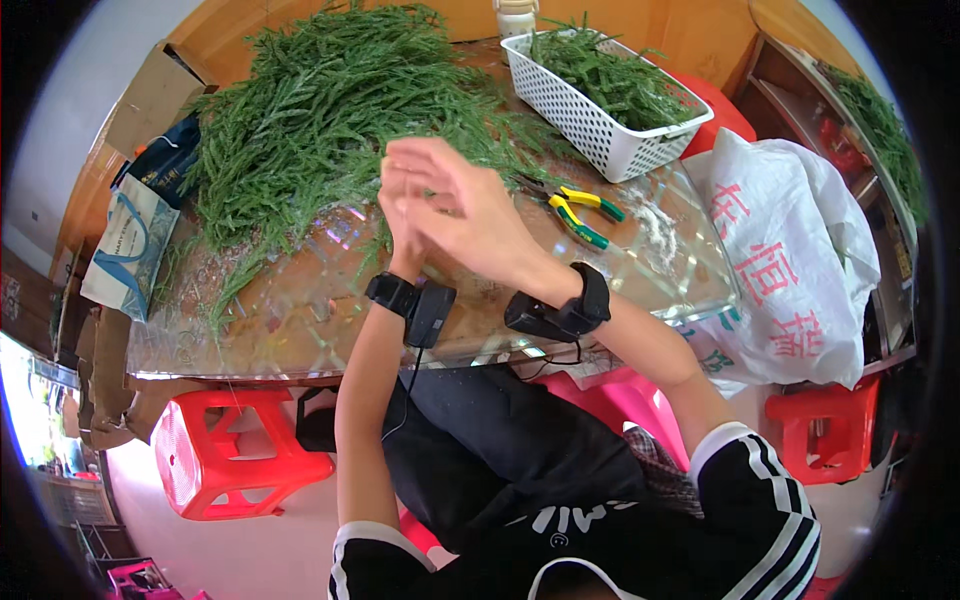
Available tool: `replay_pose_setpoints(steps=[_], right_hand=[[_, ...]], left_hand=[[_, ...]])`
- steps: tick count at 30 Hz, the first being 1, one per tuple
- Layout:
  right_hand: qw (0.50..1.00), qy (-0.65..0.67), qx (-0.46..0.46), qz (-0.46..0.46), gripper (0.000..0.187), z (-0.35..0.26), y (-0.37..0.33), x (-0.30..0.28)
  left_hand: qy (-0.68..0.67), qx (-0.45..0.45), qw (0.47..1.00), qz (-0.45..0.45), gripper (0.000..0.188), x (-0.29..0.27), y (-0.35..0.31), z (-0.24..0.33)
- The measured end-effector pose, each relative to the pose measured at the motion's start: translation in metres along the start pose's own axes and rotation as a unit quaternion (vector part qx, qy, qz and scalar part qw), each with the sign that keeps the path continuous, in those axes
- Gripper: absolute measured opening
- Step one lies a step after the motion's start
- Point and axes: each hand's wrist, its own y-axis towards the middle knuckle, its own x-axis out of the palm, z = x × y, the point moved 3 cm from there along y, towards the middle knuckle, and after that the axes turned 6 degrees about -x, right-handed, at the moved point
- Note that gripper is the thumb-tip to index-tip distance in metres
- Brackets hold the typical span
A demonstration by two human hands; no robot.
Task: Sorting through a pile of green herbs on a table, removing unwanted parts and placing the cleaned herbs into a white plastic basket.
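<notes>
from where i stand, the two hands are together above the table [300,315], the right hand [468,215] lapped across the left hand [404,240], so the palms are hidden and i can't make out whether anything is pinched between them. the sprigs [330,110] lie in a big heap just beyond the fingers, fanning toward the near edge on the left; more fill the basket [548,98] at the back right.

to do this well, i'd keep the touch light, since needles that fine would likely shed or bend if squeezed hard, and i'd take any stem by its base rather than its feathery tip. turning the palms a little would let the eyes see the grip. the pliers [582,196] lie right of the hands, handles spread, nose toward the heap; loose greens could snag there, so i'd mind that side. the cord [414,365] hanging from the left wrist device [430,312] is best kept off the sprigs too.
</notes>
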Motion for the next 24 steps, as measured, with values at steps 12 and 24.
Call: replay_pose_setpoints(steps=[12, 24], right_hand=[[0.943, 0.118, 0.243, 0.195, 0.021, 0.121, -0.004, -0.050], [0.939, 0.123, 0.218, 0.234, 0.020, 0.130, -0.014, -0.053]], left_hand=[[-0.263, -0.037, 0.946, 0.187, 0.050, -0.061, 0.030, 0.012], [-0.341, -0.025, 0.914, 0.217, 0.051, -0.070, 0.030, 0.009]])
